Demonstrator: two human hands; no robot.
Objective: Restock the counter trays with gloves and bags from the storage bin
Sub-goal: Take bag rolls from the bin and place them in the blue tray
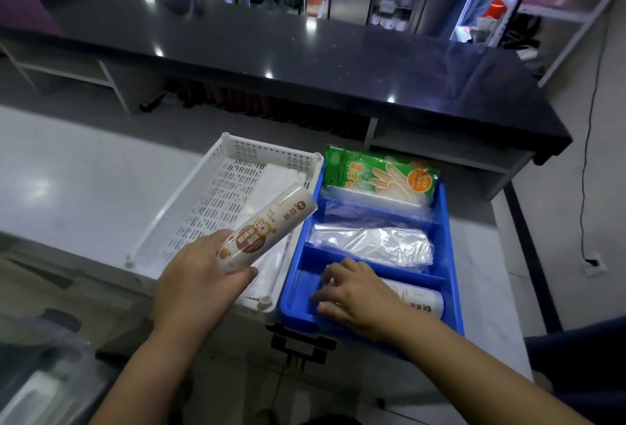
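Left hand [200, 272] clamped on bag roll [271, 221] near its end | right hand [355, 296] over second roll [420, 299], grip unclear | roll looks light, firm, slick; grasp mid-length

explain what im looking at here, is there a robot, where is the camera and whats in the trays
There is no robot: these are a person's two bare hands, seen by one wide-angle camera worn on the head, looking forward and down. The left hand grips a printed roll over a white slotted tray on the pale counter. Beside it sits a blue tray with three compartments: a green glove pack in the far one, clear plastic bags in the middle one, and a second roll in the nearest. The right hand rests with loose fingers in that nearest compartment, over the end of the second roll.
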